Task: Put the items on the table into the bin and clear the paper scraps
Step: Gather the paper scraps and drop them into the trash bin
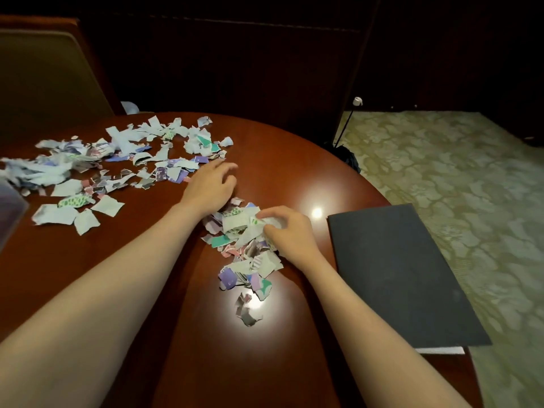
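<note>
Torn paper scraps lie in two groups on a round red-brown table [294,160]. A wide scatter of scraps [123,160] covers the far left. A smaller heap of scraps [244,251] sits in the middle, between my hands. My left hand [210,187] hovers palm down at the heap's far end, fingers loosely curved and holding nothing. My right hand [287,228] has its fingers curled round a bunch of scraps at the heap's right side. No bin is in view.
A black folder [397,275] lies on the table's right edge, over white paper. A chair [44,75] stands at the far left. A dark object [10,207] shows at the left edge. Patterned carpet [471,187] lies to the right.
</note>
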`<state>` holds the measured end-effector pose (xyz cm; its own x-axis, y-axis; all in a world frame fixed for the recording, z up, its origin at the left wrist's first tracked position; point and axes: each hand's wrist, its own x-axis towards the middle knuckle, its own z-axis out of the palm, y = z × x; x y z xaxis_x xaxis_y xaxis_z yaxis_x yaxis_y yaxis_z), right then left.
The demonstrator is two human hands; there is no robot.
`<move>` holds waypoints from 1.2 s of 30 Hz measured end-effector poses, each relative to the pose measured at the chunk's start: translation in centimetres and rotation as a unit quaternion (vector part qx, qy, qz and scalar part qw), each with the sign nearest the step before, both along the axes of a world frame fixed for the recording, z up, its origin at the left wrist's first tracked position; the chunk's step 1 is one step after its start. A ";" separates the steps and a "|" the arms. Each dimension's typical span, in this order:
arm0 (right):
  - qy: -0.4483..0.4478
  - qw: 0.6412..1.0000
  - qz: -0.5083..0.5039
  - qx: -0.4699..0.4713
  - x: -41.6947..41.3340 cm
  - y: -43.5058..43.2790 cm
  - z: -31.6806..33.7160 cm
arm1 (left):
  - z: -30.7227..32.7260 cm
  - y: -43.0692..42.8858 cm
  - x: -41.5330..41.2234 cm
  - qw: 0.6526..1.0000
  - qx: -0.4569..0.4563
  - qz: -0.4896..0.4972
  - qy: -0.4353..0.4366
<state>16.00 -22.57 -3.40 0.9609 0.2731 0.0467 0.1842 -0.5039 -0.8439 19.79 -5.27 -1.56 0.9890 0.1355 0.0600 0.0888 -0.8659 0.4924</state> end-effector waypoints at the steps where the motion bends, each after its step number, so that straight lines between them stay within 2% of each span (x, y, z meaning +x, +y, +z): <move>1: -0.004 1.000 -0.010 0.011 0.0 -0.1 0.1 | -0.3 0.3 0.0 0.998 0.026 -0.014 0.052; 3: -0.025 0.999 -0.029 0.017 0.2 -0.1 0.2 | -1.0 0.3 -0.4 0.994 0.031 -0.040 0.100; 7: -0.040 0.998 -0.012 -0.036 0.7 0.3 0.0 | -1.5 -0.5 -2.3 0.994 -0.008 -0.081 0.068; 11: -0.051 0.993 0.036 -0.096 0.1 0.3 0.0 | -1.3 -1.1 -4.3 0.982 -0.167 -0.084 0.037; 12: -0.055 0.992 0.049 -0.102 -0.4 0.3 0.1 | -1.3 -1.4 -4.9 0.978 -0.182 -0.093 0.036; 15: -0.061 0.991 0.073 -0.097 -1.8 0.2 0.1 | -1.5 -2.3 -6.9 0.980 -0.169 -0.100 0.028; 19: -0.083 0.983 0.082 -0.142 -4.0 0.3 0.0 | -1.7 -2.5 -9.7 0.979 -0.175 -0.102 0.007; 30: -0.122 0.989 0.029 -0.080 -12.0 0.0 -0.4 | -2.4 -3.5 -17.6 0.969 -0.214 -0.109 -0.058; 36: -0.071 0.996 -0.012 0.049 -16.1 -0.4 -0.5 | -2.7 -3.8 -22.2 0.960 -0.246 -0.101 -0.089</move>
